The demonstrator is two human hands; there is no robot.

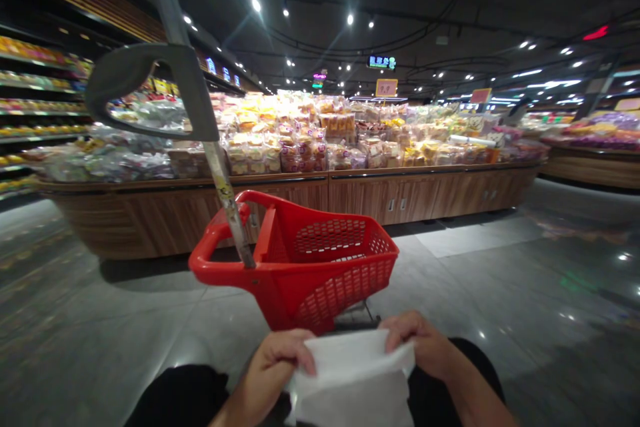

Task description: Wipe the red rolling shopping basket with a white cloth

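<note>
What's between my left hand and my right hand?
In the head view, a white sheet-like item spans from your left hand to your right hand.

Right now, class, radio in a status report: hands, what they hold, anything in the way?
Left hand, right hand: fingers gripping opposite sides of white sheet. Sheet's material unclear. Red shopping cart just beyond; nothing seen blocking hands.

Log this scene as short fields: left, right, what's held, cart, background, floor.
left grip: holding the left side of a white sheet
right grip: holding its right side
sheet material: unclear
ahead: red basket, just beyond the sheet
basket top: grey handle on a metal pole
background: wooden counter piled with wrapped packages
floor: grey, shiny
</note>
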